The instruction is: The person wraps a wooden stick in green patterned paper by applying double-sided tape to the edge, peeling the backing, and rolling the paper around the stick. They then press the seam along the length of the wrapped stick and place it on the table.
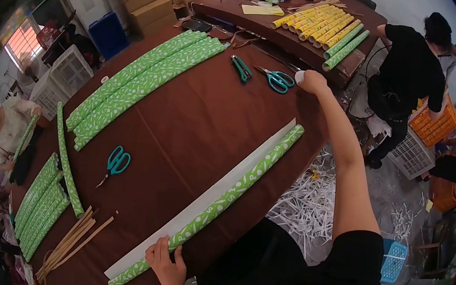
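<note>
A long roll of green patterned wrapping paper (pixel 233 191) lies slantwise across the near side of the table, a strip of its white underside showing along one edge. My left hand (pixel 167 266) grips the roll's lower end, fingers over the paper and thumb on the near side. At the table's far right edge my right hand (pixel 313 82) is closed around a small white object (pixel 300 77), mostly hidden by the fingers. Just left of that hand lie teal-handled scissors (pixel 279 81) and a teal cutter (pixel 241 69).
Finished-looking green rolls (pixel 147 84) lie across the far left, with more green rolls (pixel 42 208) near the left edge. Another pair of scissors (pixel 115 164) and thin brown strips (pixel 73 243) lie between. Yellow rolls (pixel 316 23) are on the back table. A person in black (pixel 419 69) stands right.
</note>
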### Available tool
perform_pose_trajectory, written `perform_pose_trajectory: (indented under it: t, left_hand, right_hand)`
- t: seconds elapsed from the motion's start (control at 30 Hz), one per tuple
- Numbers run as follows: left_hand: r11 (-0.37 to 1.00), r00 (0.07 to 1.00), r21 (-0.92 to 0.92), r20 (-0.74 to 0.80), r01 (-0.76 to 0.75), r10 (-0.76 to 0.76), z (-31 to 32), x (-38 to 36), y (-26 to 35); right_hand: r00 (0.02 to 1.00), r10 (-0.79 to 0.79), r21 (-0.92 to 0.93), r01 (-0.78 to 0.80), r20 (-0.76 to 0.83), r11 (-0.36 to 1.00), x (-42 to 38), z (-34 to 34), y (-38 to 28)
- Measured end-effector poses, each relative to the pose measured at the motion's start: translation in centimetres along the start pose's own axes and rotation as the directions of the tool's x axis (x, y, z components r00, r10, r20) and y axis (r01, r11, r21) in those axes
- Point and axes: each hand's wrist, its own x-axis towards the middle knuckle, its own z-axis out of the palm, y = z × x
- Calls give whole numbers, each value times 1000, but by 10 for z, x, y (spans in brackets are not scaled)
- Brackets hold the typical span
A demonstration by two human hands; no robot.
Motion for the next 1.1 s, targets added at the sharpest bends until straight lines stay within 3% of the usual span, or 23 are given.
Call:
perform_pose_trajectory:
  t: [0.1,0.13,0.2,0.37,0.53,0.73,0.8,0.93,1.0,1.1]
  left_hand:
    - [1000,1000,-3,15,10,-10,-3,2,2]
    - [1000,1000,0,13,15,-15,-2,2,2]
    - [1000,1000,9,23,-7,7,-2,1,-2]
    - [998,996,41,85,37,-41,-2,-2,-3]
    - [998,995,52,90,27,-31,-2,1,0]
    - [998,995,56,93,17,-22,0,3,1]
    - [998,996,57,91,12,-17,0,3,0]
    - [998,996,58,91,2,-8,0,2,-2]
    - [998,996,56,88,-3,-2,0,0,-5]
    - [998,996,54,84,-13,8,-2,-2,-6]
  right_hand:
    - [938,45,29,-37,-345,999,-5,-11,-22]
    - [938,39,30,-31,-345,999,-2,-18,-29]
    - [984,81,-10,-83,-156,996,-4,-34,-43]
    - [950,100,38,-93,-295,995,1,-13,-38]
    - [942,171,127,-140,-287,982,-2,-3,-26]
    - [911,109,206,-27,-397,978,-12,-7,-18]
    - [928,16,350,124,-371,928,-29,-17,-26]
    - [939,-79,514,253,-336,820,-65,-21,-37]
    - [931,-80,529,271,-355,804,-82,-16,-35]
    - [936,-56,678,293,-349,674,-99,-2,-18]
